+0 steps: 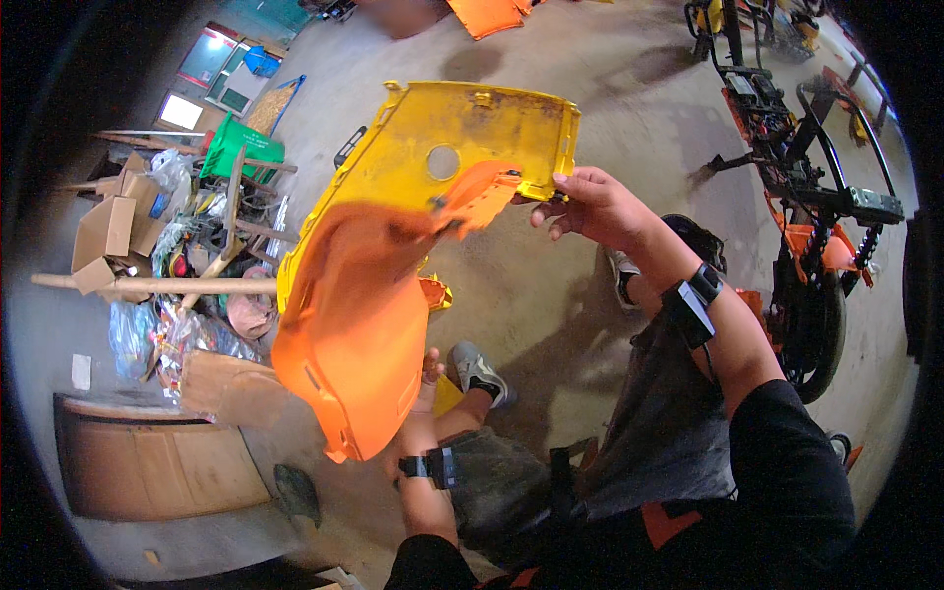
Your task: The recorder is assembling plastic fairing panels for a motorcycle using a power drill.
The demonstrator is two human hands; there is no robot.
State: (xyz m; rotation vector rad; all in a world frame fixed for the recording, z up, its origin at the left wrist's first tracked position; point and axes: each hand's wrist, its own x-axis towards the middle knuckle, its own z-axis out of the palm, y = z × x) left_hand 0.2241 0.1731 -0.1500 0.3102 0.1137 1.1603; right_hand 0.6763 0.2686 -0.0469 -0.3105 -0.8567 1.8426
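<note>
A large curved yellow plastic panel (497, 123) with a round opening is held up before me, its top tilted slightly. An orange plastic panel (349, 344) overlaps its lower part and curves downward. My right hand (580, 202) grips the yellow panel's right corner by a small dark fitting (558, 197), some fingers curled below it. My left hand (427, 383) is at the orange panel's lower right edge, gripping it, partly hidden behind it.
Cardboard boxes (103, 241), a green bin (228, 149), long poles and bagged scrap (138, 339) lie along the left. A black vehicle frame (826, 157) with a wheel stands at the right. Orange panels (482, 15) lie at the back. My feet (477, 374) are below.
</note>
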